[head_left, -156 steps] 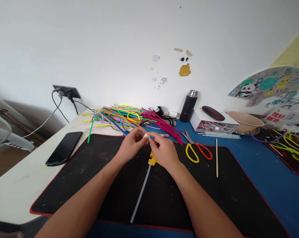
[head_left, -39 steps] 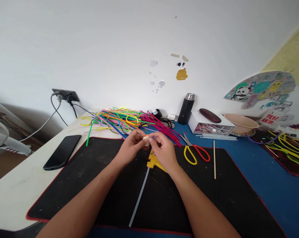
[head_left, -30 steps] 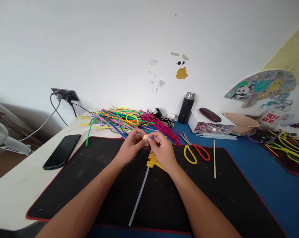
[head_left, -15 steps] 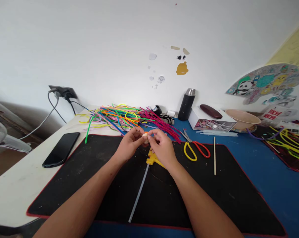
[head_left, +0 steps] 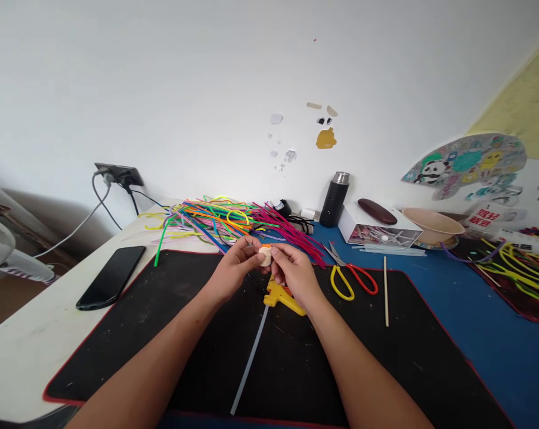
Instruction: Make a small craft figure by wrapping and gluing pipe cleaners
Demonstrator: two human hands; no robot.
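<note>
Between the fingertips of my left hand [head_left: 237,266] and my right hand [head_left: 295,272] is a small cream-coloured piece with an orange top [head_left: 265,256]; its exact kind is too small to make out. Both hands are closed on it, thumbs and fingers pinching from either side. Under my right hand lies a yellow hot glue gun [head_left: 282,298], partly covered by it. A long translucent glue stick [head_left: 250,360] sticks out of its back toward me. Right of the hands, scissors [head_left: 340,262] with one yellow and one red handle lie spread.
A black mat [head_left: 175,286] covers the table front. Behind it lie many coloured pipe cleaners [head_left: 207,217]. A phone [head_left: 112,277] sits left; a wooden stick [head_left: 386,292] lies right. A black flask [head_left: 334,199], a white box [head_left: 377,232] and a bowl [head_left: 433,225] stand along the wall.
The view has tilted slightly upward, so things appear lower. The cream piece has turned between my fingers and shows more of its face and orange top.
</note>
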